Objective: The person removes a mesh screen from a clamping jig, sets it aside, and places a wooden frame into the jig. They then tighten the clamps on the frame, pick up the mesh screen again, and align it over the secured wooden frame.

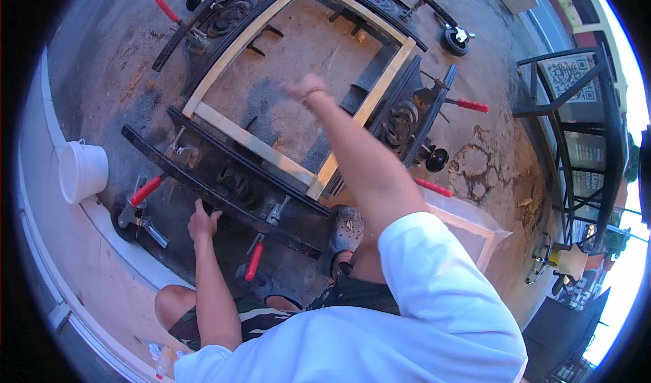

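The left hand [201, 223] is at a curved black bar [193, 186], the blurred right hand [306, 87] over a wooden frame [254, 143]. I cannot tell if their fingers are spread or pinching.

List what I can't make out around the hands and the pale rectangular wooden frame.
All in the head view:
Bare right hand: blurred, so its finger positions are unclear.
Bare left hand: its fingertips merge with shadow by the curved black metal bar, obscuring its grip.
Wooden frame: bare right forearm covers part of one side.
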`<action>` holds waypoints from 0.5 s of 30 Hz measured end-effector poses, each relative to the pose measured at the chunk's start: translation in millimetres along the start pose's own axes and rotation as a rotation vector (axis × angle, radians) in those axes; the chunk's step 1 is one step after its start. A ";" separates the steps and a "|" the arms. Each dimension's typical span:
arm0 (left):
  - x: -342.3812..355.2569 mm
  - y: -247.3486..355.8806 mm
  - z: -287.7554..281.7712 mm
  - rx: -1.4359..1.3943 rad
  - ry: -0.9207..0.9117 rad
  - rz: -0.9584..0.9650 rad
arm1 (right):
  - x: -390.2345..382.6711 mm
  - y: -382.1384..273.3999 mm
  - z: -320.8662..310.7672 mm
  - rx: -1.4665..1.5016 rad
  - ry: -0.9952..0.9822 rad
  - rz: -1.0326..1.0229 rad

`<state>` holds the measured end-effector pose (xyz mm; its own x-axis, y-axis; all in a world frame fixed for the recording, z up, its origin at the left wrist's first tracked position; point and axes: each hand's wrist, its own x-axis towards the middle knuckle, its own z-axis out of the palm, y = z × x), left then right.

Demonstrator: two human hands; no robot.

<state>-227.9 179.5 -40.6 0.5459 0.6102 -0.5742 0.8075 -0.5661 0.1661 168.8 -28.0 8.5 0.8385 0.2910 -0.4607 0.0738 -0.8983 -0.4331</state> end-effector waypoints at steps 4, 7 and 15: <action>-5.8 -7.3 -5.3 0.008 0.004 -0.035 | -20.2 61.1 -66.9 -0.028 0.356 0.689; -1.6 3.6 -6.9 0.005 -0.008 -0.018 | -38.3 126.3 -71.8 0.005 0.359 0.904; 1.4 -0.8 -2.4 0.033 0.020 0.026 | -40.9 135.5 -64.6 -0.010 0.310 0.889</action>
<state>-227.3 182.1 -39.6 0.5710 0.6056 -0.5542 0.7854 -0.5994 0.1542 179.3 -182.9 18.7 0.6957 -0.6020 -0.3919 -0.6589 -0.7521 -0.0142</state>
